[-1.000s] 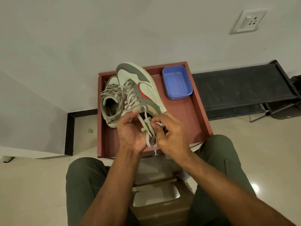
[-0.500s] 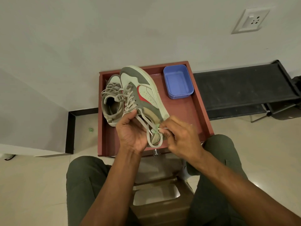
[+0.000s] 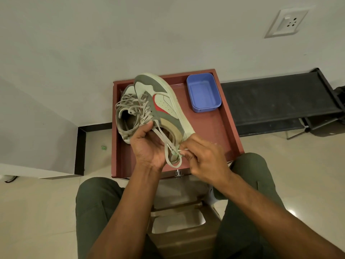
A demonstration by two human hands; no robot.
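Observation:
A grey, white and red sneaker [image 3: 164,103] is tilted on its side above a red-brown tray [image 3: 220,131], toe pointing away from me. My left hand [image 3: 147,146] grips it at the collar, fingers curled over the opening. My right hand [image 3: 203,159] pinches the end of its pale shoelace [image 3: 169,152], which hangs in a loop below the heel. A second matching sneaker [image 3: 125,116] lies in the tray behind the first, laces loose and partly hidden.
An empty blue plastic box [image 3: 203,92] sits in the tray's far right corner. A black low rack [image 3: 276,101] stands to the right against the white wall. My knees flank a brown stool [image 3: 183,230] below the tray.
The held sneaker has tipped further onto its side and shifted right. My right hand has drawn away to the right, pulling the lace end out from the shoe.

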